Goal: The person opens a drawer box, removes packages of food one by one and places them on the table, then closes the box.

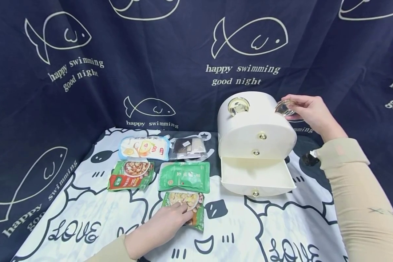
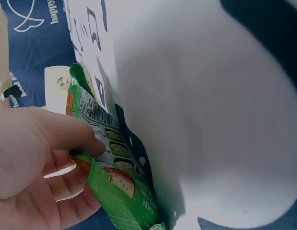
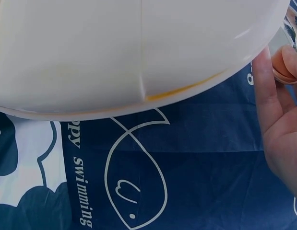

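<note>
My left hand (image 1: 165, 223) pinches a green food pouch (image 1: 198, 214) with a picture of a filled bowl on its front. In the left wrist view the thumb presses the back of the pouch (image 2: 122, 191), which stands tilted close over the cloth. At the right, my right hand (image 1: 309, 109) holds a shiny gold round disc (image 1: 284, 108) on the upper side of a white rounded drawer box (image 1: 249, 125). A matching gold disc (image 1: 239, 106) shows on the box's other side. The box's bottom drawer (image 1: 249, 174) is pulled out, with its inside bare.
Left of the box lie a plain green pouch (image 1: 184, 177), a red and green pouch (image 1: 131, 175), a white and blue spouted pouch (image 1: 144, 148) and a clear dark packet (image 1: 188, 147). Behind them hangs a dark blue fish-print curtain (image 1: 183, 43).
</note>
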The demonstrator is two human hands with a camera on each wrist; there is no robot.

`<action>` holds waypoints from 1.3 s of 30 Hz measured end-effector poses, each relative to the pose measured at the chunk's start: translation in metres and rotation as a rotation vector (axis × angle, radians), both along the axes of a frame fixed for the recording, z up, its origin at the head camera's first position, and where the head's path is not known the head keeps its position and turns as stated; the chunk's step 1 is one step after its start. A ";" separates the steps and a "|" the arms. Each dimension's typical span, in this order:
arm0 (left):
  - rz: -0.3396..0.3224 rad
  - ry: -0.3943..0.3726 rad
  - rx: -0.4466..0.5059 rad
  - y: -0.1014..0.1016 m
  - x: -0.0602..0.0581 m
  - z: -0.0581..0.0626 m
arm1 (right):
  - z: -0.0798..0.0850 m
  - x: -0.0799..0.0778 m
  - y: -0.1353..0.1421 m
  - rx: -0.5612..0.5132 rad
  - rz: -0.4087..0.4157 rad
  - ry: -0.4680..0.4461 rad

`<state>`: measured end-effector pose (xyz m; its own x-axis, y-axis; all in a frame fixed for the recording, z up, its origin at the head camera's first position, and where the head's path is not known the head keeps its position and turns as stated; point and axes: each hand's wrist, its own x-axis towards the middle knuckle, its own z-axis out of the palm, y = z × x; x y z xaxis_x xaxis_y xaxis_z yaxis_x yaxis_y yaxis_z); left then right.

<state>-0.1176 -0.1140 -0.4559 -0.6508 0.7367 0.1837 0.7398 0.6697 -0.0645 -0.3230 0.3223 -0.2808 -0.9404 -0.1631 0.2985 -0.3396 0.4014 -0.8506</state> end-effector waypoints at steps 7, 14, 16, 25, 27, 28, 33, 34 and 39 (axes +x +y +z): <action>0.007 -0.074 -0.036 0.002 -0.001 0.001 | 0.000 0.000 0.001 -0.027 0.018 0.000; 0.003 -0.161 -0.054 0.001 -0.003 0.003 | -0.001 -0.001 0.002 -0.037 0.028 0.003; 0.005 -0.184 -0.054 0.001 -0.003 0.003 | -0.001 -0.002 0.002 -0.037 0.026 0.004; 0.008 -0.296 -0.048 0.001 -0.005 0.004 | -0.002 -0.002 0.002 -0.036 0.035 0.010; 0.002 -0.302 -0.045 0.001 -0.006 0.004 | -0.002 -0.002 0.002 -0.039 0.037 0.011; 0.000 -0.307 -0.044 0.001 -0.006 0.004 | -0.002 -0.002 0.002 -0.038 0.037 0.011; -0.025 -0.308 -0.052 0.001 -0.009 0.007 | 0.000 -0.002 0.002 -0.027 0.030 0.007; -0.031 -0.306 -0.055 0.001 -0.010 0.009 | 0.000 -0.002 0.002 -0.028 0.028 0.006; -0.063 -0.275 -0.084 0.004 -0.013 0.017 | -0.002 -0.002 0.003 -0.027 0.019 0.001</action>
